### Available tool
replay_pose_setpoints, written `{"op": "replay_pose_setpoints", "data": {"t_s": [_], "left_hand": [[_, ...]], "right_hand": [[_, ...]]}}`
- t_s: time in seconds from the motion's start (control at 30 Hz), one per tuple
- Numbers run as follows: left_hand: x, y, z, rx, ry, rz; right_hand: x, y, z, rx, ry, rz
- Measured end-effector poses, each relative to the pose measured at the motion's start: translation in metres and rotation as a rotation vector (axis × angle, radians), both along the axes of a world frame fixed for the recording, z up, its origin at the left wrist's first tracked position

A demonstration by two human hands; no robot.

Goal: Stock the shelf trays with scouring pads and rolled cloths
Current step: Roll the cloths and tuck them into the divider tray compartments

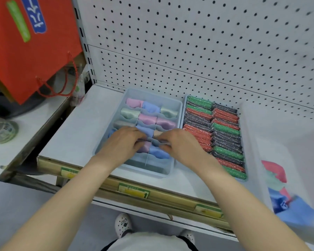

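A pale blue divided tray [105,134] on the white shelf holds rolled cloths [149,107] in pink, blue, green and grey. My left hand [124,142] and my right hand [178,144] meet over its middle rows, fingers curled down between the dividers; what they pinch is hidden, though a grey-blue roll [153,141] shows between them. The front row of the tray looks bare. To the right, a second tray [184,105] is packed with green, red and dark grey scouring pads [223,134].
A translucent plastic bin [279,160] at the right holds loose red, green and blue cloths. The pegboard back wall [207,51] rises behind the trays. A red paper bag [31,51] hangs at upper left above a neighbouring shelf. Yellow price tags line the shelf front.
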State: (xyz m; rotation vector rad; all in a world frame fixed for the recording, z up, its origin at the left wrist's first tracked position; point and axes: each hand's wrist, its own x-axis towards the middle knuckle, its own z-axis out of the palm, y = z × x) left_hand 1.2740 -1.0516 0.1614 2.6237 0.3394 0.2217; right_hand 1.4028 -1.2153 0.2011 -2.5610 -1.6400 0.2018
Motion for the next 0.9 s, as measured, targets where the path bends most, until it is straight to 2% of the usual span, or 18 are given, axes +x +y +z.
{"op": "replay_pose_setpoints", "data": {"t_s": [0.07, 0.17, 0.3, 0.47, 0.6, 0.67, 0.73, 0.83, 0.9], "left_hand": [[0.007, -0.009, 0.008, -0.006, -0.023, 0.045], [0.027, -0.035, 0.024, 0.003, -0.084, 0.015], [0.066, -0.095, 0.047, -0.051, -0.162, -0.098], [0.111, -0.194, 0.061, -0.087, -0.208, -0.192], [0.137, -0.261, 0.056, -0.061, -0.175, -0.245], [0.144, -0.275, 0.053, -0.004, -0.124, -0.192], [0.146, -0.280, 0.053, 0.029, -0.096, -0.135], [0.143, -0.286, 0.055, 0.024, -0.084, -0.082], [0.142, -0.289, 0.055, 0.017, -0.071, -0.051]], "right_hand": [[0.012, -0.021, 0.014, 0.126, -0.005, -0.049], [0.040, -0.069, 0.032, 0.206, -0.067, -0.115], [0.083, -0.154, 0.053, 0.204, -0.093, -0.285], [0.131, -0.259, 0.054, 0.118, 0.062, -0.545], [0.159, -0.303, 0.030, -0.154, 0.203, -0.456], [0.166, -0.303, 0.015, -0.266, 0.291, -0.414], [0.167, -0.296, -0.002, -0.366, 0.295, -0.378], [0.167, -0.289, -0.016, -0.363, 0.223, -0.328], [0.171, -0.289, -0.009, -0.271, 0.313, -0.325]]}}
